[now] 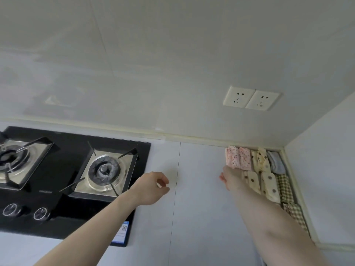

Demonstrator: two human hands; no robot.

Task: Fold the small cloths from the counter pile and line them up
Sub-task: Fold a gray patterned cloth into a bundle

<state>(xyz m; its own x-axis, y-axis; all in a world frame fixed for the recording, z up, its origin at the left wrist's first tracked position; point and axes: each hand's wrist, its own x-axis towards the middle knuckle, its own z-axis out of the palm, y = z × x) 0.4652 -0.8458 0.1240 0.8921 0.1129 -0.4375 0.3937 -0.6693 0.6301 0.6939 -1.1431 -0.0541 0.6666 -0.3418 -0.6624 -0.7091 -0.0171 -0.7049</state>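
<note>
The left hand (151, 188) hovers loosely curled and holding nothing over bare counter (199, 208) beside the hob (73, 181). The right hand (231, 179) reaches flat, fingers straight, to the folded cloths (269, 181): pink, cream-spotted, grey and checked, ranked in rows against the corner walls.

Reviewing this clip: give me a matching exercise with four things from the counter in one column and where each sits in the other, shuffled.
Things:
1. pink cloth
2. grey cloth
3. left hand
4. checked cloth

Places:
A. deepest in the wall corner
B. beside the stove, holding nothing
C. left end of the back row
D. along the right wall, nearer the camera than the back row

Pairs: 1-C, 2-A, 3-B, 4-D
</note>
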